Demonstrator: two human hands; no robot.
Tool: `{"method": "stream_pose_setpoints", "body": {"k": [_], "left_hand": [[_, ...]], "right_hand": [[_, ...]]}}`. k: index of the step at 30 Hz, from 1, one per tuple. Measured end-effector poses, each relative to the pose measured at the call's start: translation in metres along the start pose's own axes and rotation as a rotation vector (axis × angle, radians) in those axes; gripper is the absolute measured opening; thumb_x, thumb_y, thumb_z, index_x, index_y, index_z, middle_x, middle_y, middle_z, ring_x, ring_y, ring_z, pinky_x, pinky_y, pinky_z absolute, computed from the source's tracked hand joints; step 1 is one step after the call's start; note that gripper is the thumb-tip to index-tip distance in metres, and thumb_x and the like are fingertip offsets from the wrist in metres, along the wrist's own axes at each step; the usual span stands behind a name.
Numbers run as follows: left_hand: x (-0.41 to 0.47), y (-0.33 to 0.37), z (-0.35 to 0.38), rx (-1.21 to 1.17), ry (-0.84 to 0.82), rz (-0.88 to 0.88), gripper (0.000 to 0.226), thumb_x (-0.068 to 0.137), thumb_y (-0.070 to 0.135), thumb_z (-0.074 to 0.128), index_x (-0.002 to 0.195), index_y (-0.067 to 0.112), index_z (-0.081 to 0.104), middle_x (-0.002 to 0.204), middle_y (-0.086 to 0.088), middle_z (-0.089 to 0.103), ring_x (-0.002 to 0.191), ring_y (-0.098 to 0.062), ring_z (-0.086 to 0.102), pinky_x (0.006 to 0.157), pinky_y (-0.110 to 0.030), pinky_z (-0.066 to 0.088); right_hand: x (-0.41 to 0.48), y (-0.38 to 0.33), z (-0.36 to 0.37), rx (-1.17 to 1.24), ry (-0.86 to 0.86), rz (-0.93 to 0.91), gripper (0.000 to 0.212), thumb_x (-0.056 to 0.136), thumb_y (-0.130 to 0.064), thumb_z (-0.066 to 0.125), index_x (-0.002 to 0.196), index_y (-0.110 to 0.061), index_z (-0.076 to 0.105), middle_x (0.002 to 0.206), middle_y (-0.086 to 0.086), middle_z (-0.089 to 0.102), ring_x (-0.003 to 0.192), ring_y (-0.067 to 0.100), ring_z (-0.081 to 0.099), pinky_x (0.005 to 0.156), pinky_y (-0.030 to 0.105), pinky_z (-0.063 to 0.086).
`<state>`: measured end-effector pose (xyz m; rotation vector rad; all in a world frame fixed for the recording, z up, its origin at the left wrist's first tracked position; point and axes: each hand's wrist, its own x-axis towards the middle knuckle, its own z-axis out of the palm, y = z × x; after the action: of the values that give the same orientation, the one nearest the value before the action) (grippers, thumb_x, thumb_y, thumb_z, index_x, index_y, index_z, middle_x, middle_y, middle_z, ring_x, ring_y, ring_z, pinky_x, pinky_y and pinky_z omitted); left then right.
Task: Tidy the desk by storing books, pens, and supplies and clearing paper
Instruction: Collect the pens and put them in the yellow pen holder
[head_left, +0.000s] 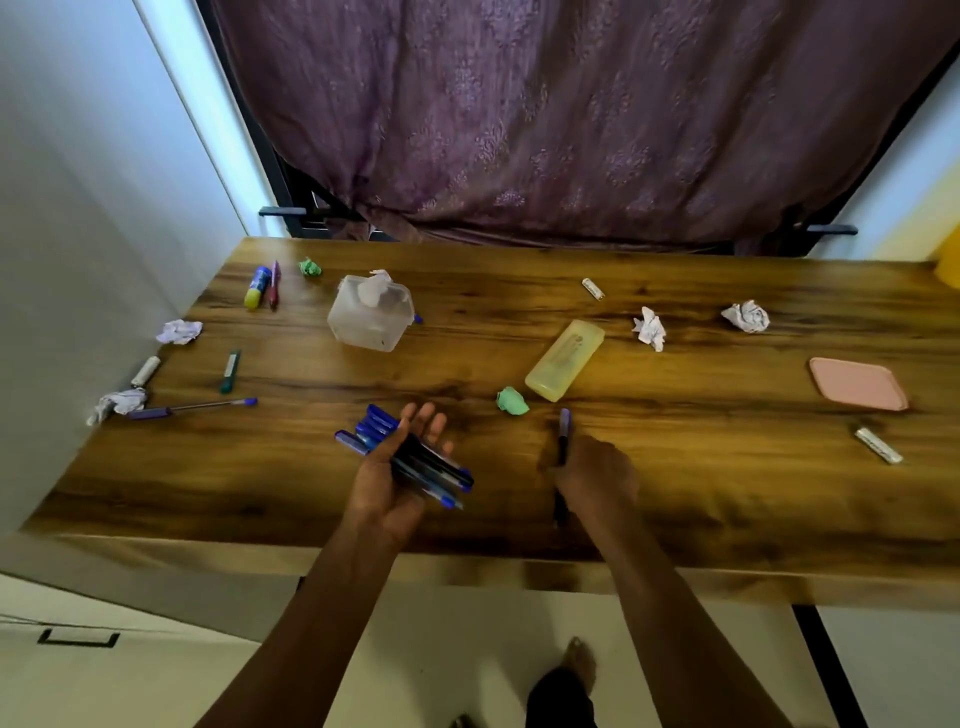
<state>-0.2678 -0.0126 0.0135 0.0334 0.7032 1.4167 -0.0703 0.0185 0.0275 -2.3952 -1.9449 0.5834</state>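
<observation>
My left hand (400, 467) lies palm up over the wooden desk (675, 493) and carries a bundle of several blue pens (415, 457) across its palm, fingers nearly straight. My right hand (595, 473) grips a dark pen with a purple cap (564, 434), its tip pointing away from me. A yellow pencil case (565, 359) lies shut just beyond my right hand. More pens lie at the left: a blue-tipped pen (197, 408), a green pen (229, 371) and a red pen (274, 285) beside a glue stick (257, 287).
Crumpled paper balls are scattered: white ones (747, 315) (649, 327) (179, 331) (117, 402), green ones (511, 401) (310, 267). A clear plastic box (370, 313) stands at the back left, a pink tray (857, 383) at the right. Small white tubes (878, 444) (592, 288) (145, 370) lie about.
</observation>
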Motion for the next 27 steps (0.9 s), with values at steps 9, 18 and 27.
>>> {"method": "stream_pose_setpoints", "body": {"k": [9, 18, 27], "left_hand": [[-0.011, 0.01, 0.004, 0.009, -0.071, -0.033, 0.038, 0.089, 0.023, 0.051, 0.124, 0.01, 0.055, 0.126, -0.01, 0.062, 0.11, -0.023, 0.064, 0.083, -0.04, 0.056], [-0.017, 0.033, 0.011, -0.008, -0.157, 0.038, 0.017, 0.092, 0.021, 0.048, 0.1, 0.014, 0.061, 0.097, -0.003, 0.067, 0.091, -0.019, 0.065, 0.083, -0.033, 0.054], [0.013, 0.065, 0.008, -0.126, 0.04, 0.145, 0.022, 0.087, 0.011, 0.053, 0.108, 0.01, 0.061, 0.097, -0.008, 0.072, 0.083, -0.019, 0.072, 0.063, -0.035, 0.06]], "right_hand": [[-0.051, -0.034, -0.052, 0.291, 0.16, -0.385, 0.024, 0.092, -0.028, 0.057, 0.114, -0.022, 0.062, 0.109, -0.006, 0.067, 0.1, 0.011, 0.062, 0.084, 0.023, 0.047], [-0.049, -0.101, -0.014, 0.194, 0.251, -0.737, 0.021, 0.092, -0.031, 0.055, 0.111, -0.024, 0.06, 0.11, -0.007, 0.064, 0.101, 0.009, 0.058, 0.081, 0.018, 0.037], [0.043, -0.135, -0.046, 0.47, 0.114, -0.595, 0.007, 0.09, -0.024, 0.061, 0.093, -0.024, 0.067, 0.089, -0.014, 0.062, 0.077, 0.0, 0.054, 0.062, 0.016, 0.04]]}}
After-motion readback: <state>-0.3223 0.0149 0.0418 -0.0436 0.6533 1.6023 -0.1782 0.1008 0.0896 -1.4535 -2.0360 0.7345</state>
